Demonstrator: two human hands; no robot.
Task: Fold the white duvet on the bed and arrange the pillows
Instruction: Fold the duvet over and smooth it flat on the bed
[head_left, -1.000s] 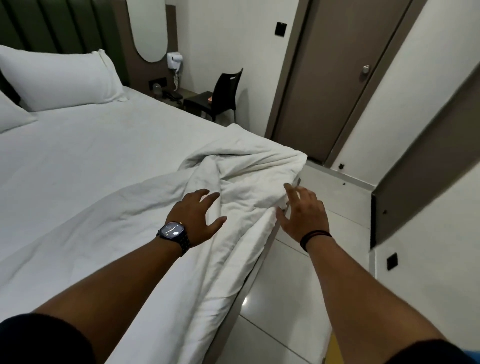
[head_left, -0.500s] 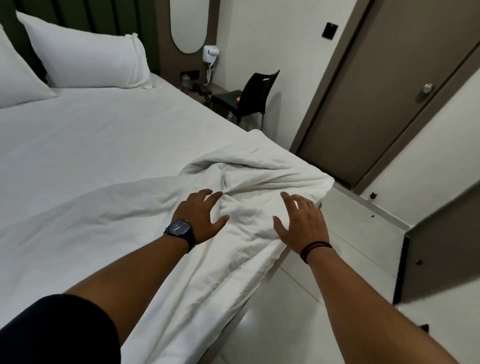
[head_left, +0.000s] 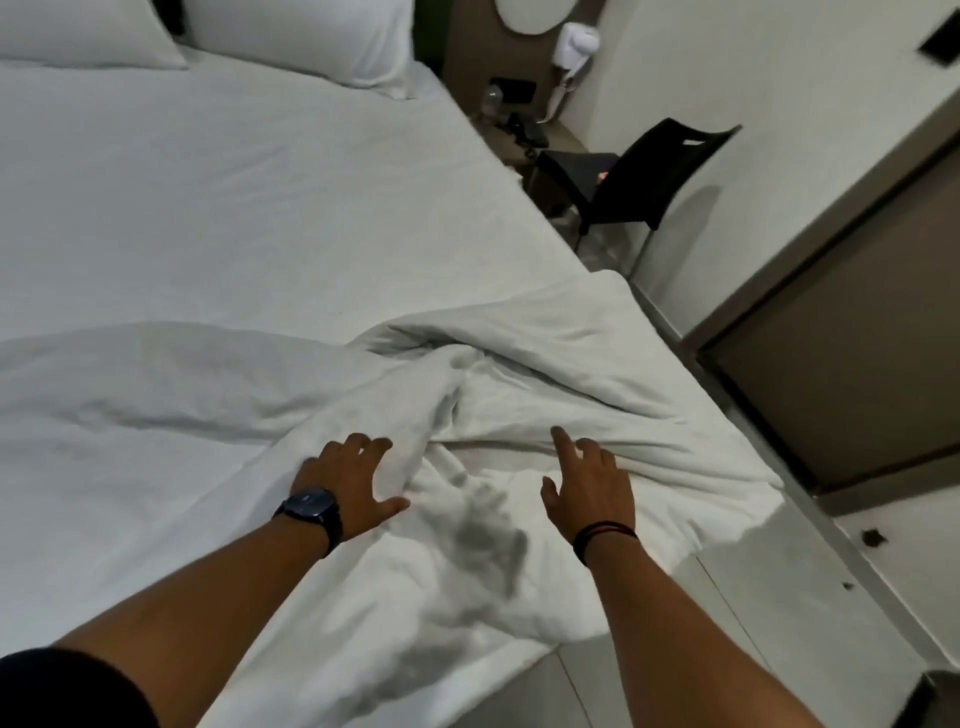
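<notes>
The white duvet (head_left: 519, 374) lies bunched and creased across the foot of the bed (head_left: 234, 208), its edge hanging over the bed's right side. My left hand (head_left: 348, 478), with a dark watch on the wrist, rests flat on the duvet with fingers spread. My right hand (head_left: 589, 480), with a dark band on the wrist, hovers over or lightly touches the duvet a little to the right, fingers apart. Neither hand grips any cloth. Two white pillows, one at the left (head_left: 88, 31) and one beside it (head_left: 311, 36), lean at the head of the bed.
A black chair (head_left: 639, 176) stands beside the bed's far right side, by a small bedside table (head_left: 519, 130) with dark items. A white wall-mounted dryer (head_left: 576, 41) hangs above it. A brown door (head_left: 857, 338) is at the right; pale tiled floor (head_left: 779, 597) runs alongside the bed.
The view has swung down and to the right over the bed. Both hands moved forward and left over the crumpled duvet; my right hand came from the bed's edge onto the duvet.
</notes>
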